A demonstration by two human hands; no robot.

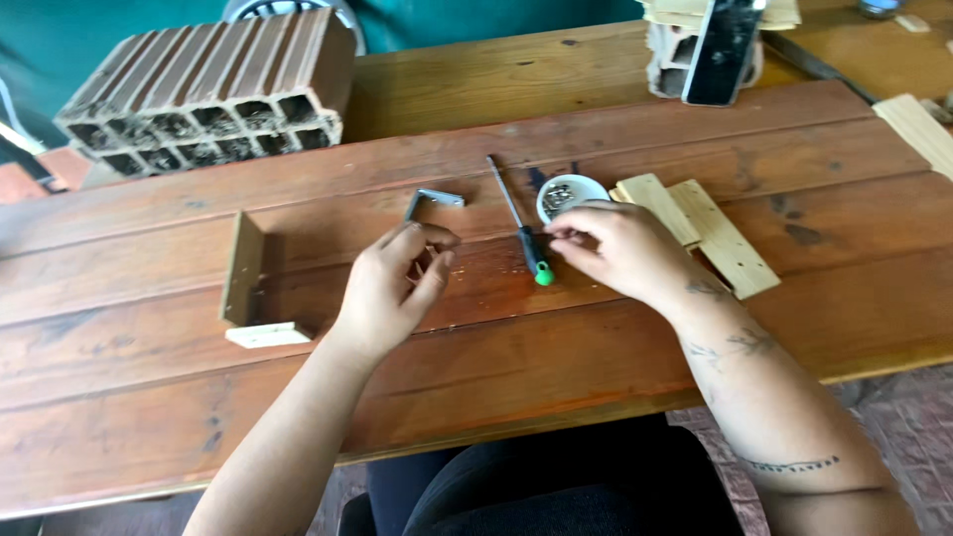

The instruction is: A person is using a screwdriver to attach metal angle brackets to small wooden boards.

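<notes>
Wooden table: right hand beside screwdriver, left hand curled.

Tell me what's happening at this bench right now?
A person sits at a wooden table. The left hand is curled with fingers pinched together, possibly on something small that cannot be made out. The right hand reaches with pinched fingertips at the edge of a small white dish of screws. A green-handled screwdriver lies between the hands, a metal angle bracket just beyond the left hand. Joined wooden pieces stand to the left, loose slats to the right, and a hollow clay brick sits at the back.
</notes>
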